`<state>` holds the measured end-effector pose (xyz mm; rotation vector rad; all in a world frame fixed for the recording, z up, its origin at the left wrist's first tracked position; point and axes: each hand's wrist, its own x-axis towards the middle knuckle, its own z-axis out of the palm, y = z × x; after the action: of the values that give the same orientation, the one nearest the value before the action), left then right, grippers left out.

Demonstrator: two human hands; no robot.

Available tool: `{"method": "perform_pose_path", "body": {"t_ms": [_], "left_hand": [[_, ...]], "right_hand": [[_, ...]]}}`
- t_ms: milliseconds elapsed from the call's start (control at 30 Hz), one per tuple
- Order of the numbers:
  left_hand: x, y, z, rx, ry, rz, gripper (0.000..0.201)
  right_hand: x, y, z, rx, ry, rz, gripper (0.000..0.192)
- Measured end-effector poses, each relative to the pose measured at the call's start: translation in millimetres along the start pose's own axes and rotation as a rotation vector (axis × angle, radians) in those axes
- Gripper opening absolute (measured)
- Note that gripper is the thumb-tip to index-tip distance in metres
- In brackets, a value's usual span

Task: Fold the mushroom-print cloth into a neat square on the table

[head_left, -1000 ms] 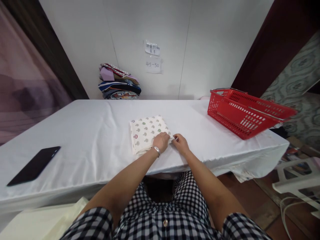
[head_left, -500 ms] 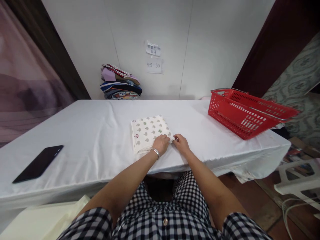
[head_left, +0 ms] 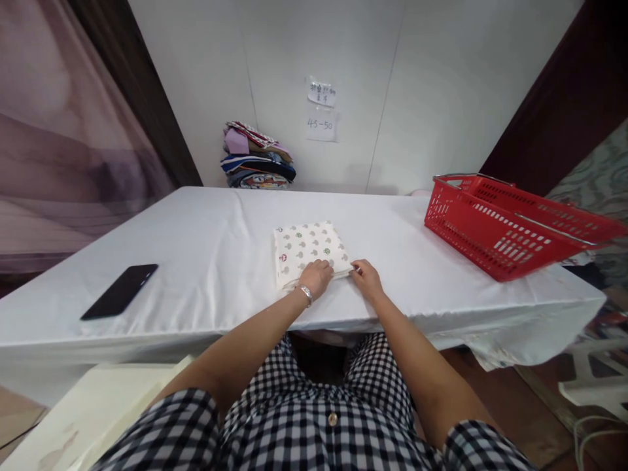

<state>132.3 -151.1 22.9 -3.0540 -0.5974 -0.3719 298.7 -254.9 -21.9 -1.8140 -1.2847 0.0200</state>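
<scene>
On the white table (head_left: 206,248), mid-near edge, my left hand (head_left: 316,278) presses flat on the folded mushroom-print cloth (head_left: 307,248) (near right corner); my right hand (head_left: 367,281) pinches that corner from just right.

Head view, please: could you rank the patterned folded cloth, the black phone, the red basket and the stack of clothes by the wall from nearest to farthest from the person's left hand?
1. Patterned folded cloth: under the left hand, touching.
2. Stack of clothes: far edge, by the wall.
3. Black phone, far left, and red basket, far right: too close to call.
</scene>
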Motion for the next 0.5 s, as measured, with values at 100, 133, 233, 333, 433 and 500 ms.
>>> {"method": "perform_pose_path", "body": {"t_ms": [100,133,233,333,433,500], "left_hand": [[-12.1,-12.8,-6.3,-0.009,-0.009,-0.025,0.016],[-16.1,-16.6,-7.9,-0.014,-0.005,-0.031,0.016],[-28.1,-25.7,-10.5,-0.023,0.017,-0.047,0.014],[-38.0,-31.5,-9.9,-0.032,0.051,-0.064,0.013],[-42.8,-35.3,-6.9,-0.061,0.092,-0.072,0.013],[-43.1,-37.3,-4.3,-0.101,0.118,-0.08,0.011]], "right_hand": [[0.1,1.5,1.0,-0.002,-0.008,0.015,0.019],[0.2,1.9,1.2,-0.002,-0.01,0.019,0.019],[0.5,2.7,1.5,0.001,-0.013,0.033,0.019],[0.7,3.0,1.4,0.009,-0.012,0.029,0.02],[0.3,2.7,0.9,0.01,-0.015,0.024,0.02],[0.1,2.2,0.3,0.006,-0.019,0.028,0.019]]}}
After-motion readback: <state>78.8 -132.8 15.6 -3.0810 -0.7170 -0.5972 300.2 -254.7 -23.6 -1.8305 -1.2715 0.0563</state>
